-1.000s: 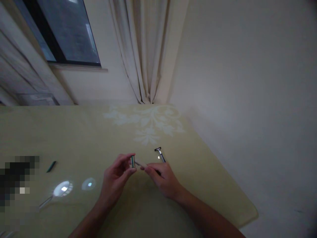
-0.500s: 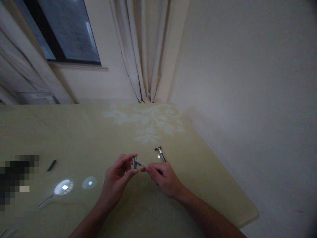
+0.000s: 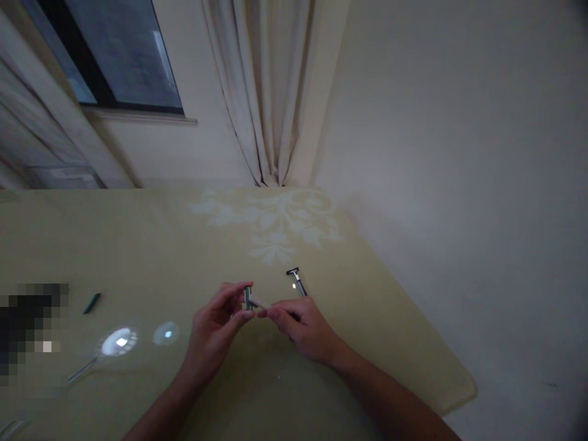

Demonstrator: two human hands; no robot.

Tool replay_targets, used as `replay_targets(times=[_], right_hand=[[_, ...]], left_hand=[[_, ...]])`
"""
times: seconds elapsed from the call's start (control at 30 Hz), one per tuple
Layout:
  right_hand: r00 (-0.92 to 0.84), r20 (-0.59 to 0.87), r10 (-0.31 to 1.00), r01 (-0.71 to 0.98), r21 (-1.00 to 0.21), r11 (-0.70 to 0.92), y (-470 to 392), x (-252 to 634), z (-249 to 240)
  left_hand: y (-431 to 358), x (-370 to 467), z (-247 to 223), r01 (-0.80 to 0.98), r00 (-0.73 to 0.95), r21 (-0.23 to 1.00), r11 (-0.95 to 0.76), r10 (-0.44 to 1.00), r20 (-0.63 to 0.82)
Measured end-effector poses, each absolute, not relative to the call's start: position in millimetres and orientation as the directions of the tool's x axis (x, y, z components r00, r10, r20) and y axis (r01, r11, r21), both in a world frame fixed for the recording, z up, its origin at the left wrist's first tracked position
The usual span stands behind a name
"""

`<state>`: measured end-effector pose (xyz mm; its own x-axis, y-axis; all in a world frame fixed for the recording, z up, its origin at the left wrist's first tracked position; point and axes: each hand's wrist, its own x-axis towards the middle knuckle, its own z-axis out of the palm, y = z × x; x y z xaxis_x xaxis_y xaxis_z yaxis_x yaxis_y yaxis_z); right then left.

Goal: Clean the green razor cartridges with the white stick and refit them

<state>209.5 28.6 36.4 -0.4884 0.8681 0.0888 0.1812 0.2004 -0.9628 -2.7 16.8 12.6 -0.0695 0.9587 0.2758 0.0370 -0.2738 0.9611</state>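
Observation:
My left hand (image 3: 215,324) pinches a small green razor head (image 3: 248,298) upright, with the thumb below it and the fingertips above. In my right hand (image 3: 298,324) is a thin pale stick (image 3: 260,304), gripped between thumb and forefinger. The stick's left end meets the razor head; I cannot tell whether the two are joined. Just beyond my right hand, a razor (image 3: 296,279) with a dark head lies on the table, part of its handle hidden by the hand.
The table (image 3: 376,343) has a pale floral pattern at its far side. A small dark green piece (image 3: 92,304) lies on the left, near a blurred-out dark patch (image 3: 32,324). Bright light reflections show on the surface. Wall (image 3: 459,153), curtains (image 3: 271,92) and a window (image 3: 138,55) lie beyond.
The view has shifted slightly. Both hands keep their grip, and the razor head and stick hold nearly the same position against each other.

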Motion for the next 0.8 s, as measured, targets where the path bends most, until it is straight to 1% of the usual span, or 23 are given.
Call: replay_targets(times=[0.2, 0.33, 0.4, 0.53, 0.7, 0.8], right_hand=[[-0.478, 0.093, 0.873, 0.220, -0.950, 0.221, 32.8, 212.3, 36.3], [-0.403, 0.129, 0.906, 0.283, -0.924, 0.258, 37.3, 216.9, 36.1], [-0.383, 0.127, 0.915, 0.267, -0.933, 0.241, 36.1, 216.5, 36.2], [-0.430, 0.114, 0.896, 0.238, -0.943, 0.235, 32.1, 211.4, 34.9], [-0.339, 0.135, 0.931, 0.236, -0.946, 0.223, 35.5, 212.1, 33.2], [-0.383, 0.118, 0.916, 0.219, -0.952, 0.214, 35.0, 212.8, 34.1]], left_hand=[[18.1, -2.3, 14.4, -0.011, -0.068, 0.964, -0.266, 0.962, 0.264], [18.7, -2.1, 15.8, -0.016, -0.056, 0.963, -0.270, 0.962, 0.269], [18.3, -1.9, 16.4, 0.001, -0.044, 0.965, -0.264, 0.964, 0.264], [17.8, -1.9, 16.3, 0.025, -0.039, 0.966, -0.257, 0.965, 0.258], [18.3, -1.5, 15.2, 0.017, -0.020, 0.961, -0.277, 0.961, 0.277], [18.2, -1.5, 13.1, 0.021, -0.006, 0.961, -0.277, 0.961, 0.277]])
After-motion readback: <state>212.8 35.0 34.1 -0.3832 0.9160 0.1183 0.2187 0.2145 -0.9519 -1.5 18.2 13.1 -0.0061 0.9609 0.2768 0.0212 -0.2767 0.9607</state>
